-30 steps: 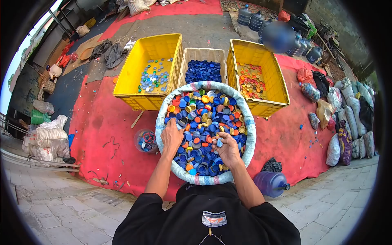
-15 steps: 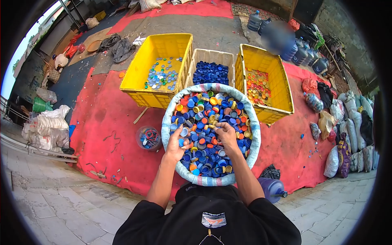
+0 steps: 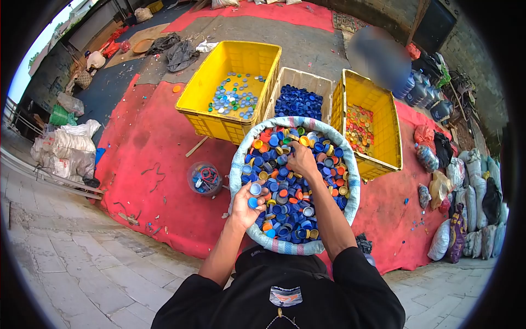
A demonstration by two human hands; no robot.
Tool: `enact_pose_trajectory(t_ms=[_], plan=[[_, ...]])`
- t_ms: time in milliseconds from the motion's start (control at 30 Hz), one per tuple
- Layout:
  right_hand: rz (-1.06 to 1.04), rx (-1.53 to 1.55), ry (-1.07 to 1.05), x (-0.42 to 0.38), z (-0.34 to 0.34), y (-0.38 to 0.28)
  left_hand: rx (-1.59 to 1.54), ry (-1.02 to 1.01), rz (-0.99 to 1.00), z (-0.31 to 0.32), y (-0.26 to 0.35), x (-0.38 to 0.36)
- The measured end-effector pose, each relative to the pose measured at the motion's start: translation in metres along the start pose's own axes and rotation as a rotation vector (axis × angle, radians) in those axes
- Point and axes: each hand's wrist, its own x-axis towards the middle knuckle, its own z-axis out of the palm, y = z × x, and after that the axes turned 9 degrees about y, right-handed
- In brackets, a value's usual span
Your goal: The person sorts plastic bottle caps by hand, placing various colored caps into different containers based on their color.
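A round sack with a rolled pale-blue rim [image 3: 351,164] stands in front of me, full of mixed plastic bottle caps [image 3: 282,211], mostly blue with orange, yellow and white ones. Over its left side, my left hand [image 3: 245,211] is closed around a pale bottle cap [image 3: 255,189] and a blue bottle cap [image 3: 252,202]. My right hand [image 3: 302,160] reaches down into the far part of the pile, fingers bent together among the caps. A green cap [image 3: 286,141] lies by its fingertips; whatever they pinch is hidden.
Behind the sack stand a yellow crate [image 3: 216,122] with pale and green caps, a whitish crate [image 3: 330,88] with dark-blue caps and another yellow crate [image 3: 383,163] with orange-red caps. A clear tub [image 3: 204,179] sits left. Filled sacks [image 3: 457,230] line the right.
My right hand has moved from the middle of the pile toward its far side. The left hand still holds its caps, now lower beside the rim. The view has shifted slightly.
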Motion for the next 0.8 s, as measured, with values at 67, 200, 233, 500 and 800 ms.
enact_pose_trajectory(t_ms=[67,200,233,500,800], plan=[[-0.001,0.05,-0.028,-0.005,-0.005,0.003,-0.016,0.008,-0.002,-0.001,0.0,0.0],[0.009,0.097,0.145,-0.011,-0.002,0.018,-0.028,0.024,0.002,-0.005,-0.001,0.005],[-0.021,0.089,0.135,-0.011,-0.002,0.017,-0.033,0.019,-0.003,-0.006,-0.001,0.006],[-0.128,-0.139,0.119,-0.006,0.01,-0.008,-0.03,-0.011,0.02,0.005,-0.006,0.002],[-0.086,-0.066,0.062,-0.008,0.01,-0.003,0.034,0.071,-0.002,0.008,-0.018,0.012]])
